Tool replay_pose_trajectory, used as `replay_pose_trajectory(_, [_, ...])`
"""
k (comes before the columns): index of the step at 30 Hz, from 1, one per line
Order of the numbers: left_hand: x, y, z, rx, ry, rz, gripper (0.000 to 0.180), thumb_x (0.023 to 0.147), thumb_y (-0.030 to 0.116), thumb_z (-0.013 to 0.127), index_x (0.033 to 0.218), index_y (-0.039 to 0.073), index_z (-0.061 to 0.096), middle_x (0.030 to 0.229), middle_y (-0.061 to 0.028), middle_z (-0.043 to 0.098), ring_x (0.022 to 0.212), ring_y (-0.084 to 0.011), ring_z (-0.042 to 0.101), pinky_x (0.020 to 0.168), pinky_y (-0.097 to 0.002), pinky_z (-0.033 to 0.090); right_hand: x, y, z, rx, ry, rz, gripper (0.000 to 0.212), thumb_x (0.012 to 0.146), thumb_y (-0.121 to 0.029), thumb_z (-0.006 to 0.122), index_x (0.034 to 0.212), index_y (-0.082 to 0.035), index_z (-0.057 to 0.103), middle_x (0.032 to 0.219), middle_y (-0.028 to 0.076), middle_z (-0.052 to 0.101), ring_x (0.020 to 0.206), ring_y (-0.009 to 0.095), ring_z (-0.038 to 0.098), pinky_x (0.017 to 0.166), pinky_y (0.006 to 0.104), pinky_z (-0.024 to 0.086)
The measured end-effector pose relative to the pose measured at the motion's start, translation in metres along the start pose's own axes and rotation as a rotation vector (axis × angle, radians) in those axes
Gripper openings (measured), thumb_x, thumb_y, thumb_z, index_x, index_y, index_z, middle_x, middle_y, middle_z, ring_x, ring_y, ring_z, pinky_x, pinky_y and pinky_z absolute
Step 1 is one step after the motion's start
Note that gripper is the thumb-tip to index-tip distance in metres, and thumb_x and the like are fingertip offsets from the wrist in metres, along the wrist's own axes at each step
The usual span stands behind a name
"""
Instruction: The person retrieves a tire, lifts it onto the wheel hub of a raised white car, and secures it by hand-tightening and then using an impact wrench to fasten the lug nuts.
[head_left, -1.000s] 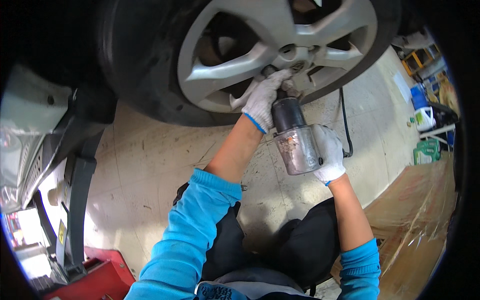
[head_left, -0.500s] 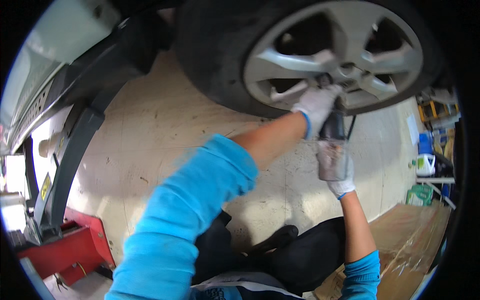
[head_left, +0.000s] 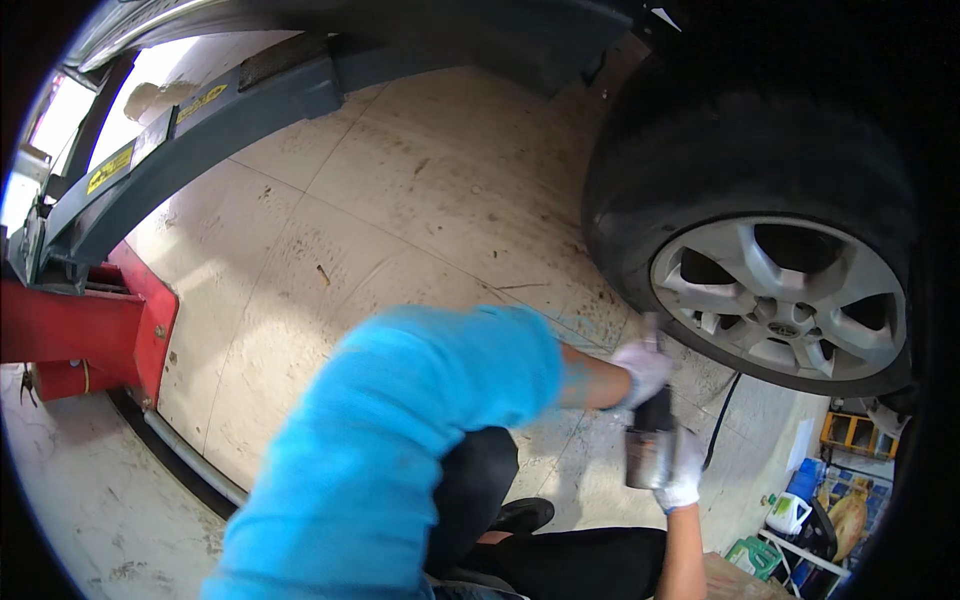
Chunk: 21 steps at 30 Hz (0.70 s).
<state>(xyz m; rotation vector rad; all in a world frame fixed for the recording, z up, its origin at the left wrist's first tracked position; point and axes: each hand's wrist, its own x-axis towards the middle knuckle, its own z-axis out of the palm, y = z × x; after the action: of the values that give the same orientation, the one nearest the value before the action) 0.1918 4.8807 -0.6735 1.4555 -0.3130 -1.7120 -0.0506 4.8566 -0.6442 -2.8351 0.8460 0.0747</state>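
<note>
An impact wrench with a dark front and a worn metallic rear is held low beside the raised car wheel. My gloved right hand is closed around its handle. My gloved left hand is closed at the front end, where a socket points up. Motion smears both the left hand and the socket. The socket stands apart from the wheel's silver alloy rim, whose center cap and lug holes show. From near my right hand a black hose runs up toward the tire.
A grey lift arm crosses the upper left, joined to a red lift base. A pipe lies along the floor. Bottles and jugs crowd a rack at the lower right, with a cardboard box nearby.
The wrench has come away from the wheel rim, downward toward me, with both hands still on it. My view has swung left, so the wheel sits farther right and more of the lift shows.
</note>
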Motion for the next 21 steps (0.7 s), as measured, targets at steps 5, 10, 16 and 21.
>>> replay_pose_trajectory(5, [-0.03,-0.088,-0.118,-0.122,0.177,-0.198,0.061,0.094,0.048,0.061,0.12,-0.007,0.06,0.102,-0.0155,0.067,0.088,-0.0246,0.067,0.078,-0.0409,0.055,0.067,-0.1,0.045,-0.215,-0.44,-0.201,0.032,0.082,-0.011,0.062,0.113,-0.008,0.057,0.093,0.014,0.069,0.091,0.036,0.068,0.084,0.0477,0.049])
replay_pose_trajectory(10, [-0.051,-0.184,-0.221,-0.3,0.435,-0.285,0.043,0.091,0.039,0.066,0.113,0.002,0.066,0.099,-0.0121,0.068,0.087,-0.0243,0.067,0.08,-0.0395,0.054,0.113,-0.18,0.113,-0.125,-0.473,-0.489,0.041,0.084,-0.013,0.059,0.125,-0.011,0.056,0.103,0.011,0.068,0.1,0.029,0.067,0.094,0.0468,0.043])
replay_pose_trajectory(16, [-0.1,-0.243,-0.289,-0.864,0.615,-0.065,0.041,0.086,0.042,0.072,0.098,0.003,0.07,0.089,-0.0098,0.068,0.079,-0.0219,0.064,0.074,-0.037,0.052,0.137,-0.278,0.168,-0.143,-0.42,-0.534,0.048,0.089,-0.018,0.053,0.137,-0.015,0.053,0.104,0.008,0.067,0.104,0.025,0.065,0.11,0.0501,0.036])
replay_pose_trajectory(21, [-0.079,-0.232,-0.348,-1.119,0.672,0.276,0.029,0.089,0.026,0.067,0.101,-0.001,0.069,0.087,-0.0108,0.069,0.076,-0.0243,0.067,0.068,-0.0377,0.055,0.197,-0.309,0.162,-0.2,0.018,-0.623,0.048,0.088,-0.014,0.053,0.136,-0.013,0.055,0.118,0.014,0.061,0.116,0.031,0.058,0.115,0.0565,0.033])
